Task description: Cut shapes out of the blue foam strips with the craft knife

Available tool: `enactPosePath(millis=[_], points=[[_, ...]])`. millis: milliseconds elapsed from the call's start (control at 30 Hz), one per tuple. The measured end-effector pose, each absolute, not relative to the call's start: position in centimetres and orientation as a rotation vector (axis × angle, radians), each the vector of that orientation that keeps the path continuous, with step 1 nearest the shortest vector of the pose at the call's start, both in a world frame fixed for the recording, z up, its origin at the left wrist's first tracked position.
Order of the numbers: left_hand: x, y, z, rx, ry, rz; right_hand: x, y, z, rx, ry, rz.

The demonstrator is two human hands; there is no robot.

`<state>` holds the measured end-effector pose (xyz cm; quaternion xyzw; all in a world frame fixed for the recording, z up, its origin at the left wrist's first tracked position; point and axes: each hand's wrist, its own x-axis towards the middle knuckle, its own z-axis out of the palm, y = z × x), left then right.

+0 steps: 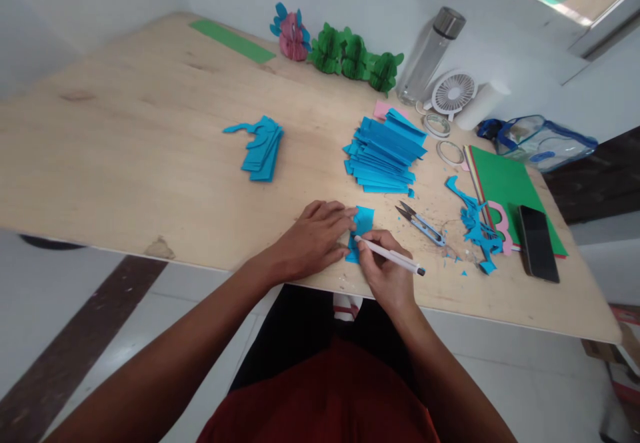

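Note:
A small blue paper strip point(365, 217) lies at the table's front edge, directly before me. My left hand point(314, 243) rests flat on its left side, fingers spread, the tips touching the paper. My right hand point(389, 276) grips a white pen point(395, 256), its tip down on the strip. Fingers cover part of the paper, so any marks are hard to make out. Just right of the strip are thread snips point(423, 224) with their blades apart. Beyond it sits a fanned pile of blue paper strips point(383, 156). Several cut blue paper pieces point(265, 153) are stacked farther left.
Blue scraps point(475, 223) and a phone point(537, 243) lie at the right, beside green sheets point(515, 179). Tape rolls point(451, 153), a small fan point(453, 93), a bottle point(425, 59) and a clear pouch point(545, 139) stand behind. Green paper figures point(355, 57) line the wall.

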<state>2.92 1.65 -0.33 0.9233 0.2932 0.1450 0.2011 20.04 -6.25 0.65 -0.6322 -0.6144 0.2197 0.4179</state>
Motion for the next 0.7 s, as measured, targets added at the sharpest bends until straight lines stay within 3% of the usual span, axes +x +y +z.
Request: enactPosePath(millis=[700], points=[[3.0, 1.65, -0.61, 2.608, 0.829, 0.446, 20.66, -7.02, 0.8, -1.638, -1.529, 0.48]])
